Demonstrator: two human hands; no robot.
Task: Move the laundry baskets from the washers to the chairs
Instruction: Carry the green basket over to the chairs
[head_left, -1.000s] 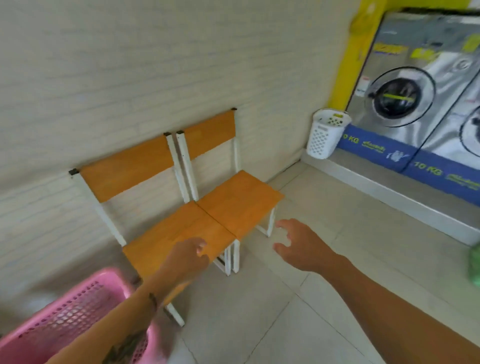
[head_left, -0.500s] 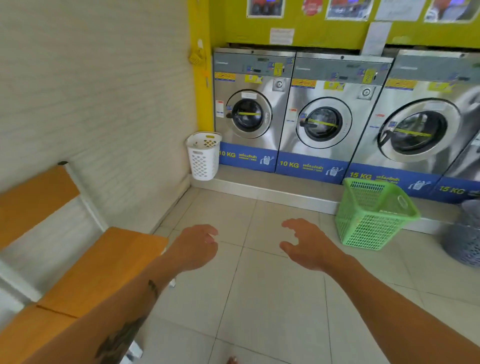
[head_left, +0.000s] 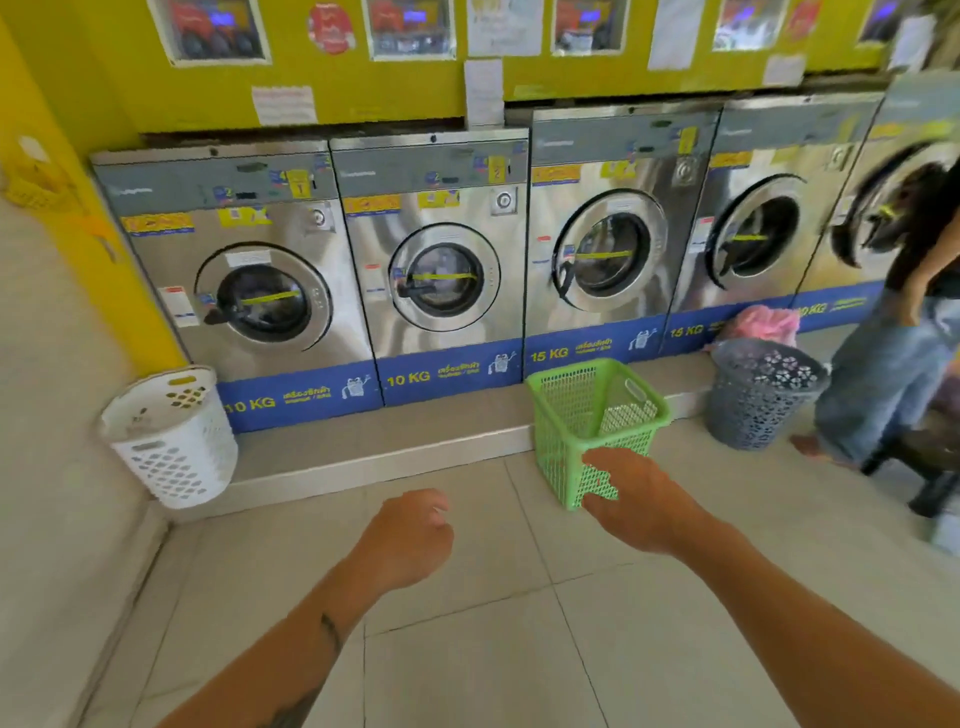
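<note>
A row of steel washers lines the far wall on a low step. A green mesh basket stands on the floor in front of the third washer. A white basket leans in the left corner by the first washer. A dark grey basket stands further right, pink cloth behind it. My right hand hovers open just in front of the green basket's near corner, overlapping it in view. My left hand hangs over the floor tiles, fingers loosely curled, holding nothing. No chairs are in view.
A person in jeans stands at the right by the last washers, next to the grey basket. A dark stool leg shows at the right edge. A pale wall runs along the left. Tiled floor lies under my arms.
My view has swung right from the chairs and pink basket to face the washers and come closer. Both hands stay out in front; the right now reaches the green basket's near corner.
</note>
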